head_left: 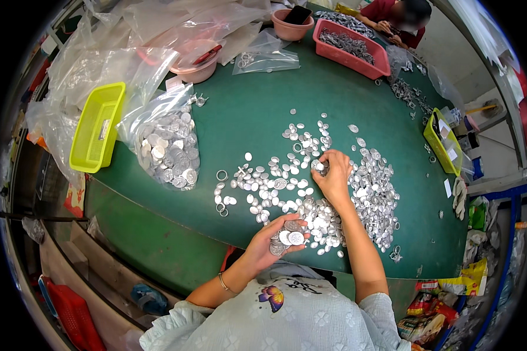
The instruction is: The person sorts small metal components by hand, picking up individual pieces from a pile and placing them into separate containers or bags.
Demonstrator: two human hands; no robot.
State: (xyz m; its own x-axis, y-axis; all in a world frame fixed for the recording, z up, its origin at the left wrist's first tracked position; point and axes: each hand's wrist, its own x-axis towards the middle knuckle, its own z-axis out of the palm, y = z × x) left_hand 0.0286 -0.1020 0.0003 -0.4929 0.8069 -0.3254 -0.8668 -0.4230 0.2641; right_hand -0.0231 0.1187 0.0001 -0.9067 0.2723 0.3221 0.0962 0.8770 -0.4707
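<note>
My left hand (pixel 262 248), palm up near the table's front edge, cradles several large round silver medals (pixel 296 238). Farther forward, my right hand (pixel 335 181) has thumb and fingers curled together around small silver medals (pixel 320 167); whether these are lifted off the table cannot be seen. Around and below it spread many loose small oval medals (pixel 273 184), with a dense pile (pixel 373 196) just right of my right forearm. A few metal rings (pixel 222 175) lie at the left end of the scatter. To the left, a clear plastic bag (pixel 168 149) is filled with larger round silver medals.
The green table (pixel 240 117) carries a yellow-green basket (pixel 112 126) at left and another (pixel 436 143) at right. At the back stand a pink tray (pixel 348 57) of metal parts and a pink bowl (pixel 282 29) with a phone. A co-worker (pixel 392 20) sits at the far right.
</note>
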